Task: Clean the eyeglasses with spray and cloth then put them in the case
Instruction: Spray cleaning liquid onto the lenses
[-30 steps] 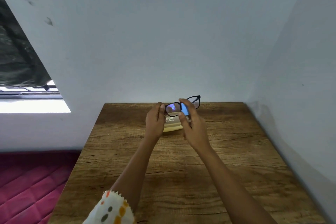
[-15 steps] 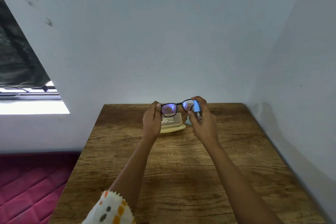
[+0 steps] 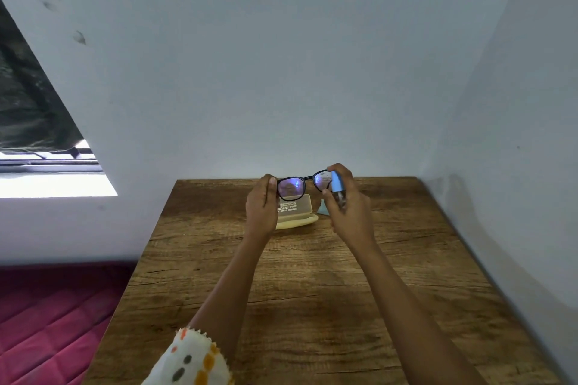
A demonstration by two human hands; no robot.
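Black-framed eyeglasses [image 3: 292,187] are held up above the far end of the wooden table [image 3: 312,275]. My left hand [image 3: 260,206] grips their left end. My right hand [image 3: 348,206] holds a small spray bottle [image 3: 337,185] with a blue cap, right beside the right lens. Below the glasses a pale yellow case [image 3: 297,214] lies open on the table, with printed text on its lid. A bit of light blue cloth [image 3: 322,211] peeks out between the case and my right hand, mostly hidden.
White walls close in the table at the back and along the right side. To the left are a bright window opening [image 3: 53,178] and a red quilted surface [image 3: 53,316] lower than the table. A patterned white sleeve [image 3: 190,359] covers my left upper arm.
The glasses have turned from tilted to level and facing me. My right hand with the spray bottle has shifted right, from the left lens to the right lens.
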